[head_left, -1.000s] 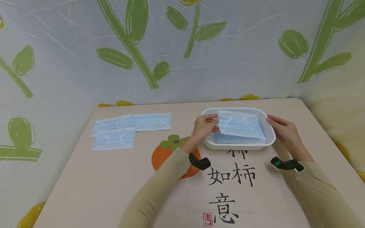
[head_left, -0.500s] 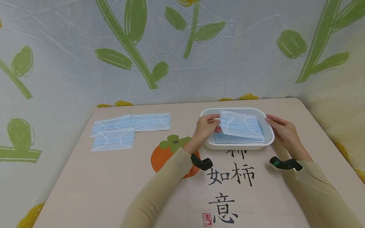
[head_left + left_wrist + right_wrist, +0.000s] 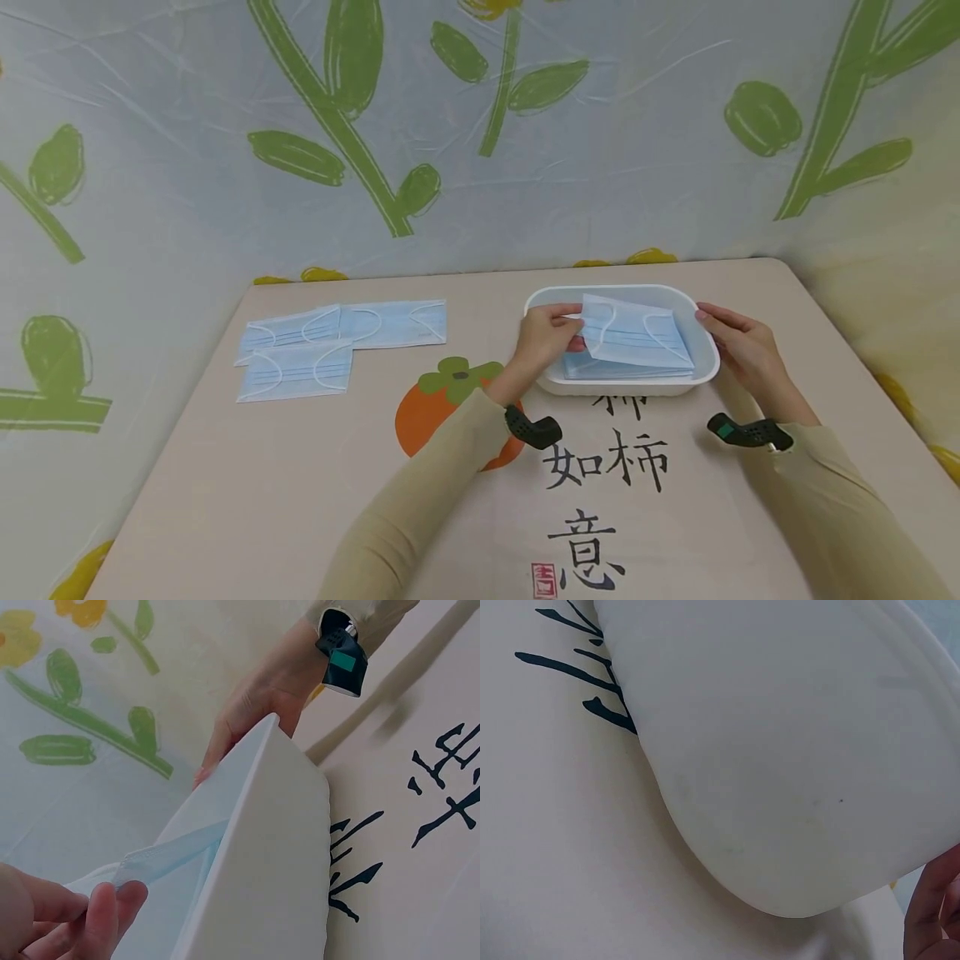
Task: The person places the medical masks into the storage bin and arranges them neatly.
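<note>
My left hand (image 3: 546, 337) pinches the left edge of a light blue face mask (image 3: 637, 333) with white ear loops. That mask slopes down over other blue masks (image 3: 600, 369) inside a white plastic tray (image 3: 585, 388). In the left wrist view, thumb and fingers (image 3: 112, 915) close on the mask's near edge, which is raised. My right hand (image 3: 753, 358) holds the tray's right rim, thumb at the edge. In the right wrist view the tray's outer wall (image 3: 780, 772) fills most of the picture, and only part of the right hand (image 3: 939, 907) shows.
Three face masks (image 3: 296, 371) lie partly overlapping on the table's left side. The pale table (image 3: 262, 500) bears a printed orange persimmon (image 3: 427, 417) and black characters (image 3: 588, 550). A fabric backdrop (image 3: 637, 183) with green leaves stands behind it.
The pinched end of the mask has shifted slightly right and down with my left hand. My right hand stays at the tray's rim. The whole head view has drifted a little.
</note>
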The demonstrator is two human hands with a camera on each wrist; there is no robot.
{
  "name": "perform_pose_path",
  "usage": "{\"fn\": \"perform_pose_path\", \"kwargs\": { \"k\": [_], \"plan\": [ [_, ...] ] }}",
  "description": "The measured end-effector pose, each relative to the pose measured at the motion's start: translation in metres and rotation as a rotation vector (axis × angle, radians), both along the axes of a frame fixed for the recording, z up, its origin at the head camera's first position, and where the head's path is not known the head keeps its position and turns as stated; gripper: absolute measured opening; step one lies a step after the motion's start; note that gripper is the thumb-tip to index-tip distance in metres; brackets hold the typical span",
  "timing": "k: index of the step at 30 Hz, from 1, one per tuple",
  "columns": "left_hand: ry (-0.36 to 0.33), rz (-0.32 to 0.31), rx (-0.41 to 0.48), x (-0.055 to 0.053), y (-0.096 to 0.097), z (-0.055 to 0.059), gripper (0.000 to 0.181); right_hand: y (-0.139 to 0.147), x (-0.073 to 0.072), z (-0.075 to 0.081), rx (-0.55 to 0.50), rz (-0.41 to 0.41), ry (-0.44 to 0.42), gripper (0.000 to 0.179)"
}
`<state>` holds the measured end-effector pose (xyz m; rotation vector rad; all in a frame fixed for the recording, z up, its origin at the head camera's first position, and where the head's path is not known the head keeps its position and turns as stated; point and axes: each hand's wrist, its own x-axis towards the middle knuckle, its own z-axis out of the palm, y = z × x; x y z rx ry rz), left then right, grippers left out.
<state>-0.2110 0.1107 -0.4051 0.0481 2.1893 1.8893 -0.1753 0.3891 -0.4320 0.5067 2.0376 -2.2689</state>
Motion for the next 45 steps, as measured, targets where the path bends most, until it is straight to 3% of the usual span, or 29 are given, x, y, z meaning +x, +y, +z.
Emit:
{"fn": "perform_pose_path", "kwargs": {
  "k": [6, 13, 20, 27, 35, 42, 45],
  "plan": [
    [0.046, -0.004, -0.057, -0.003, -0.005, 0.000, 0.024, -0.001, -0.001, 0.000, 0.006, -0.008, -0.016, 0.022],
    [0.109, 0.005, -0.136, -0.007, -0.009, 0.001, 0.023, -0.001, -0.001, 0.001, 0.028, -0.008, -0.037, 0.037],
    [0.061, -0.021, -0.181, -0.008, -0.008, -0.001, 0.022, -0.001, 0.000, 0.001, 0.015, -0.007, -0.024, 0.027],
    [0.046, -0.020, -0.220, -0.006, -0.007, -0.001, 0.024, -0.002, 0.000, 0.000, 0.041, -0.006, -0.031, 0.055],
    [0.065, -0.022, -0.234, -0.005, -0.011, 0.000, 0.029, -0.001, 0.001, -0.001, 0.076, -0.002, -0.050, 0.070],
    [0.064, -0.033, -0.240, -0.006, -0.017, 0.001, 0.030, -0.001, 0.000, -0.001, 0.103, 0.001, -0.061, 0.075],
    [0.044, -0.062, -0.197, -0.007, -0.020, 0.000, 0.032, 0.000, 0.000, -0.002, 0.098, 0.003, -0.053, 0.069]
  ]
}}
